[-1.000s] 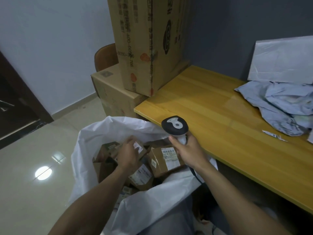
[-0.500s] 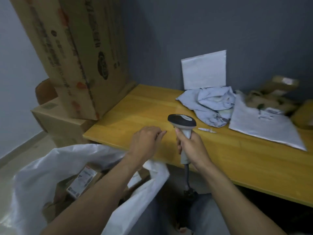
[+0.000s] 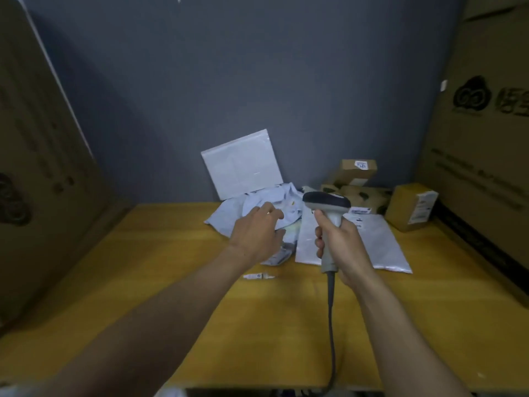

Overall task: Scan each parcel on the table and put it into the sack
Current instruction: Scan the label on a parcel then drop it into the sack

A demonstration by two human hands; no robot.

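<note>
My right hand [image 3: 340,245] grips the grey barcode scanner [image 3: 327,204] upright over the yellow table [image 3: 171,282], its cable hanging toward the front edge. My left hand [image 3: 257,233] reaches over the crumpled pale-blue soft parcel [image 3: 237,213], fingers relaxed and holding nothing. A flat white mailer bag [image 3: 380,245] lies right of the scanner. Another white mailer [image 3: 242,164] leans on the wall. Brown cardboard parcels [image 3: 410,206] [image 3: 356,170] sit at the back right. The sack is out of view.
A tall cardboard box [image 3: 483,156] stands along the table's right side and another [image 3: 31,156] on the left. A small white label scrap [image 3: 259,276] lies on the tabletop near my left wrist. The grey wall [image 3: 257,81] closes the back.
My view has swung from the sack on the floor to the table. My left hand left the sack and reached forward over the blue soft parcel. The scanner stays in my right hand.
</note>
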